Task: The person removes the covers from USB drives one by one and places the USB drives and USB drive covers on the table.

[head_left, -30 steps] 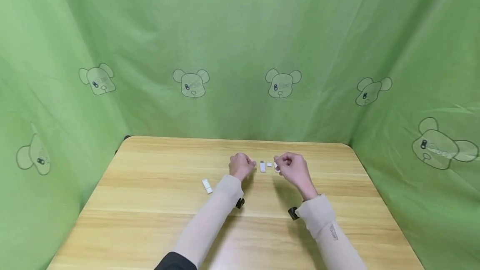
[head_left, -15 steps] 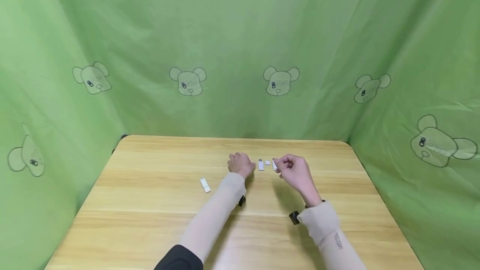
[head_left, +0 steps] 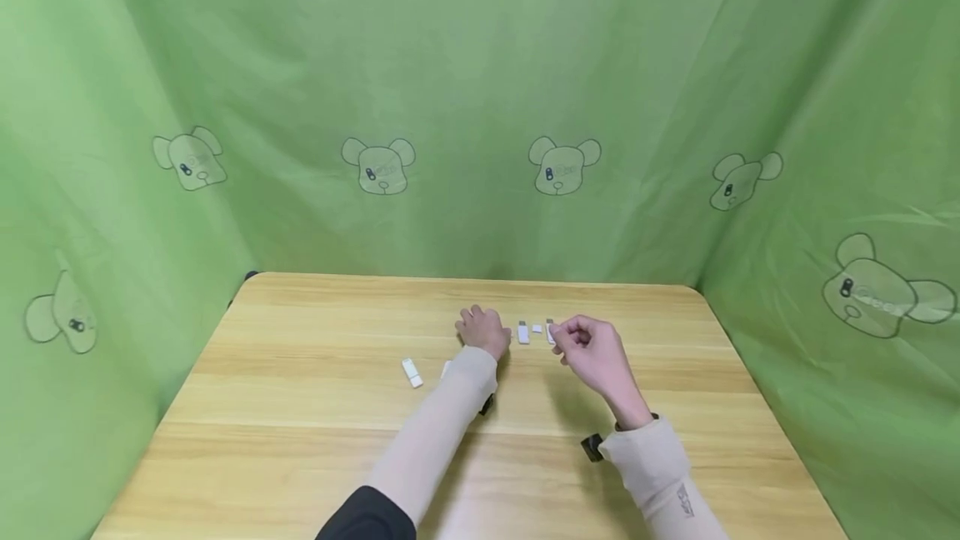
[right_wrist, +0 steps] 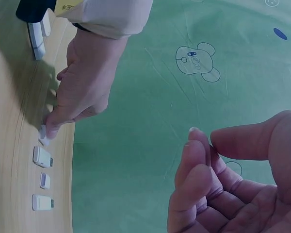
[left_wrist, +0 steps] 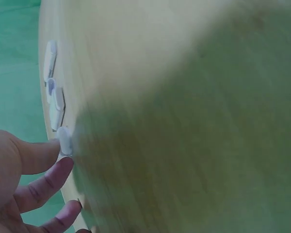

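In the head view, my left hand (head_left: 483, 332) reaches the left end of a row of small white USB stick parts. Its thumb and index finger pinch a small white cap (left_wrist: 64, 141), seen in the left wrist view; the other fingers are spread. The row continues rightward with a USB stick (right_wrist: 42, 157), a loose cap (right_wrist: 45, 180) and another USB stick (right_wrist: 42, 202), both plugs bare. My right hand (head_left: 592, 350) hovers by the rightmost stick, partly covering it in the head view. Its fingers are loosely bent and hold nothing in the right wrist view.
A capped white USB stick (head_left: 412, 372) lies left of the left forearm. Another white piece (head_left: 446, 368) peeks out beside that sleeve. Green curtains (head_left: 480, 107) surround the wooden table (head_left: 300, 440) at the back and sides.
My right hand has drawn back slightly toward me, uncovering more of the rightmost stick and its plug. The left hand's fingers have spread, and its forearm has shifted right, baring a white piece.
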`<state>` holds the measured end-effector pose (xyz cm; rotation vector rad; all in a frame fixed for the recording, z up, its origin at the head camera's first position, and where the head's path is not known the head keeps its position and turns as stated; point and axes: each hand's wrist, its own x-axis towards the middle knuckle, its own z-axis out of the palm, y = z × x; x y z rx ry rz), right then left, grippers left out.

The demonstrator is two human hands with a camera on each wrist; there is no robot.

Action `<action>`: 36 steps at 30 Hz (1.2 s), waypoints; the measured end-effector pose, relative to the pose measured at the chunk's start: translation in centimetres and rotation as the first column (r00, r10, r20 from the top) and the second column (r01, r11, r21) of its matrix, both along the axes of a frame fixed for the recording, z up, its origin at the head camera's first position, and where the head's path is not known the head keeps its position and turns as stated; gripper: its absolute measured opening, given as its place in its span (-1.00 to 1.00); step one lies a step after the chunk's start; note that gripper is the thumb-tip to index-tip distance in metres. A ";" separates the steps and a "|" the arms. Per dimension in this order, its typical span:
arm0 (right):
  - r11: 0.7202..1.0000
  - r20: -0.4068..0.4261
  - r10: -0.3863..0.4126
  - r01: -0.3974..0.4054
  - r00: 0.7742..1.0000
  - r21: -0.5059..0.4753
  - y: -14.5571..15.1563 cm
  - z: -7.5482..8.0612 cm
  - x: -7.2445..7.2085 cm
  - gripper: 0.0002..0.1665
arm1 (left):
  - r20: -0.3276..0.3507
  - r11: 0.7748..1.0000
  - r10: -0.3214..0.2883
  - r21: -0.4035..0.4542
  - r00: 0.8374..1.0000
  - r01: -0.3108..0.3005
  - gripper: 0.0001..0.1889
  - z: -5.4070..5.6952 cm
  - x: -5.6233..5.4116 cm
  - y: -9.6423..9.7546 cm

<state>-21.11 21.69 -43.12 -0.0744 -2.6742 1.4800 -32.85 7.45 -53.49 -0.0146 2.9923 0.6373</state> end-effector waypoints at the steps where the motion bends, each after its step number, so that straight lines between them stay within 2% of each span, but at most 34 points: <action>1: 1.000 0.002 -0.002 0.002 1.000 -0.002 0.0 0.0 0.0 -0.75 | -0.009 1.000 -0.001 -0.005 1.000 0.001 -0.61 -0.1 0.0 0.0; 4: 1.000 0.006 -0.004 0.004 1.000 -0.007 0.1 -0.1 0.1 -0.76 | -0.026 1.000 -0.003 0.002 1.000 0.003 -0.62 -0.3 0.0 0.0; 8: 1.000 0.018 -0.014 0.014 1.000 -0.016 0.2 -0.2 0.2 -0.76 | -0.069 0.998 0.000 0.058 0.998 0.004 -0.67 -0.3 -0.1 -0.4; 12: 0.999 0.027 -0.025 0.025 0.999 -0.027 0.3 -0.1 0.4 -0.78 | -0.130 0.991 -0.010 0.133 0.991 0.028 -0.71 0.5 0.1 -1.5; 18: 0.999 0.018 -0.016 0.017 1.000 -0.035 0.1 0.2 0.7 -0.77 | -0.217 0.959 -0.011 0.273 0.976 0.072 -0.71 2.3 0.6 -4.1; 21: 0.999 0.019 -0.009 0.009 1.000 -0.031 -0.1 0.3 0.9 -0.74 | -0.267 0.940 -0.003 0.327 0.964 0.094 -0.70 3.2 1.3 -5.6; 25: 1.000 0.023 -0.002 0.003 1.000 -0.022 -0.4 0.3 1.2 -0.73 | -0.320 0.926 0.008 0.361 0.947 0.115 -0.70 4.2 2.4 -7.1; 29: 1.000 0.005 0.011 -0.011 1.000 -0.017 -0.7 0.2 1.2 -0.78 | -0.364 0.928 0.012 0.350 0.931 0.125 -0.70 4.9 3.5 -8.2; 33: 1.000 0.005 0.023 -0.023 1.000 -0.005 -1.2 0.0 1.3 -0.81 | -0.419 0.927 0.016 0.347 0.908 0.143 -0.72 5.1 5.1 -8.9; 36: 1.000 0.011 0.028 -0.028 1.000 -0.003 -1.6 -0.2 1.6 -0.82 | -0.435 0.922 0.020 0.356 0.900 0.151 -0.73 4.8 6.7 -9.2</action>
